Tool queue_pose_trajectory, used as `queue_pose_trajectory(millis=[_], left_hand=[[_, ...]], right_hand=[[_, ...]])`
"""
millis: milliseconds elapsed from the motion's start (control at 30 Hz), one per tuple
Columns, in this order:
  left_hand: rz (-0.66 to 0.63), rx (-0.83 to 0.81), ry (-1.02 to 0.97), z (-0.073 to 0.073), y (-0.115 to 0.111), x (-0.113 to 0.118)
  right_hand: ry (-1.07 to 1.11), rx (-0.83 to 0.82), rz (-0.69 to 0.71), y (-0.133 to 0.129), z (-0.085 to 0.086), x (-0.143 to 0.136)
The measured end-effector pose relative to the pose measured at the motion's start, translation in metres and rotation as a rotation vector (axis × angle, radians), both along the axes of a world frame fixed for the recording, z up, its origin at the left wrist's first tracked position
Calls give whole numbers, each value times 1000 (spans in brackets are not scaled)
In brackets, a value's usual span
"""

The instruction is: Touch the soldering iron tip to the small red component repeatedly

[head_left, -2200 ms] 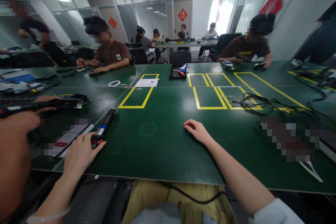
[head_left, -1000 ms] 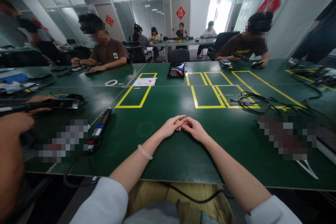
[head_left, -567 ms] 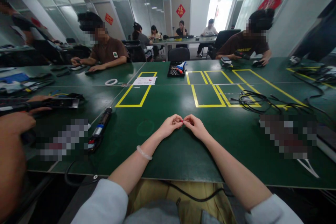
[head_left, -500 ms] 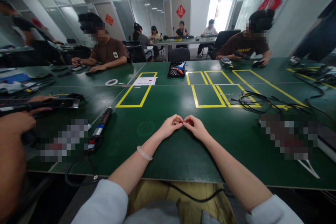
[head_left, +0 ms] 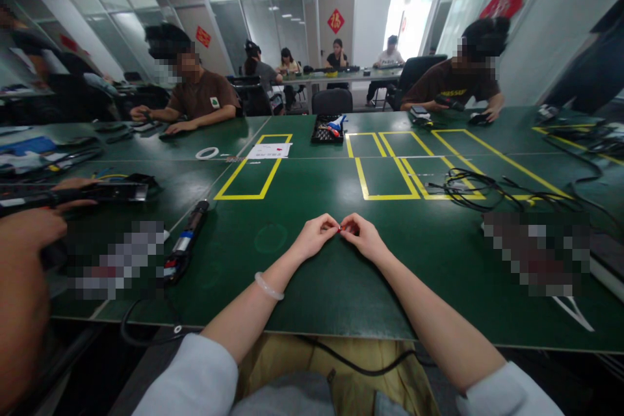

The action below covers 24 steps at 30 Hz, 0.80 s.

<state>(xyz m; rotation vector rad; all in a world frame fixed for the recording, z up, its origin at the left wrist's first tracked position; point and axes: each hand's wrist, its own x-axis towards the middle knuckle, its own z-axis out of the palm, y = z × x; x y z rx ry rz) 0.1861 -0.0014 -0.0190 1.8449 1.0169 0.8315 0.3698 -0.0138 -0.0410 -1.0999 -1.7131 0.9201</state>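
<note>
Free lane on tabletop point(head_left: 316, 188) from left hand point(head_left: 314, 237) to black tray point(head_left: 324, 140); cylindrical tool point(head_left: 183, 242) blocks left, cables point(head_left: 453, 185) right.

The dark green desk point(head_left: 336, 296) has a glossy top, crossed by seams and marked with yellow tape outlines point(head_left: 238, 197). On it lie a white tape roll point(head_left: 207, 158), a printed sheet point(head_left: 269, 151), a black lattice tray point(head_left: 320, 137), a cylindrical tool point(head_left: 182, 242) with blue and silver bands, and tangled black cables point(head_left: 451, 192).
</note>
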Motion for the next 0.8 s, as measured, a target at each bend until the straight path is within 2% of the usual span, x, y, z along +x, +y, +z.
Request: queue_pose_trajectory(millis=[133,267,367,600,700,800], left_hand=[[38,100,59,15,-9,-7],[111,238,251,31,-21,-41],[251,313,490,35,-30,-88],[737,325,1163,40,-68,-227],[883,185,1324,41,-86,-277],[878,-10,1261,36,-95,-314]], right_hand=[[-15,-17,16,-1,0,1],[-46,-24,19,-3,3,0],[-56,-29,15,-5,5,-1],[-74,-27,21,-6,5,-3],[-78,-25,29,-7,5,-4],[-87,-18,31,-8,6,-6]])
